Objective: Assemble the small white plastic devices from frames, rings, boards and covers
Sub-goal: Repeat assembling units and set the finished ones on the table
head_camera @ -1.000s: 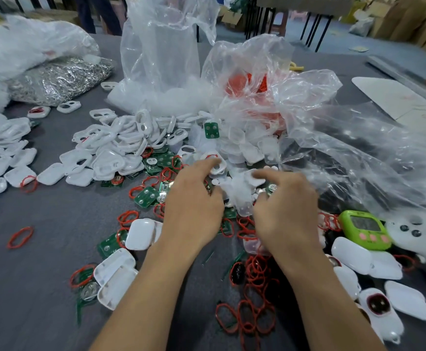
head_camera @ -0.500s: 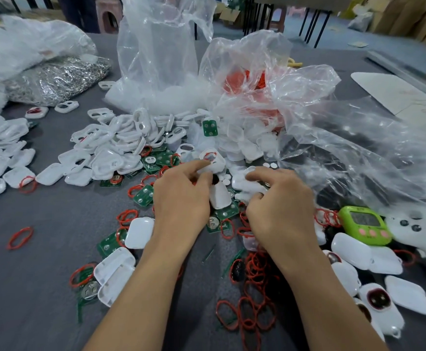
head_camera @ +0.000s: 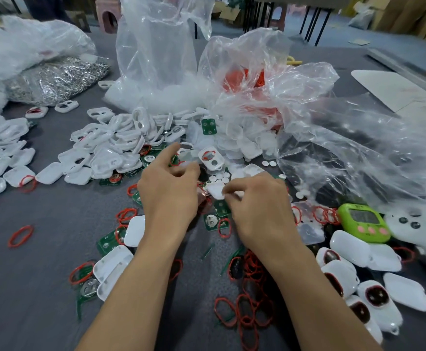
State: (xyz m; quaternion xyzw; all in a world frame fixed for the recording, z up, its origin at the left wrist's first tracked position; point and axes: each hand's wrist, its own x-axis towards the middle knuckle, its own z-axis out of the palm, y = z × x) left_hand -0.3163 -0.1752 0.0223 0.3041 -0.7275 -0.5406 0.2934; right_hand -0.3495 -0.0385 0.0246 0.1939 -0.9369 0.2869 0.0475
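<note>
while r hand (head_camera: 260,211) pinches white piece (head_camera: 216,191), l hand (head_camera: 168,196) sits beside.

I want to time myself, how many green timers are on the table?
1. The green timer lies right of the right hand, beside the white controller; the bags could hide more.

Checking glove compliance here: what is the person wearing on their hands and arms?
Nothing that shows. The left hand and right hand are ungloved, with no rings showing; both forearms are uncovered up to the frame edge, with no sleeve, watch or wristband in view.
</note>
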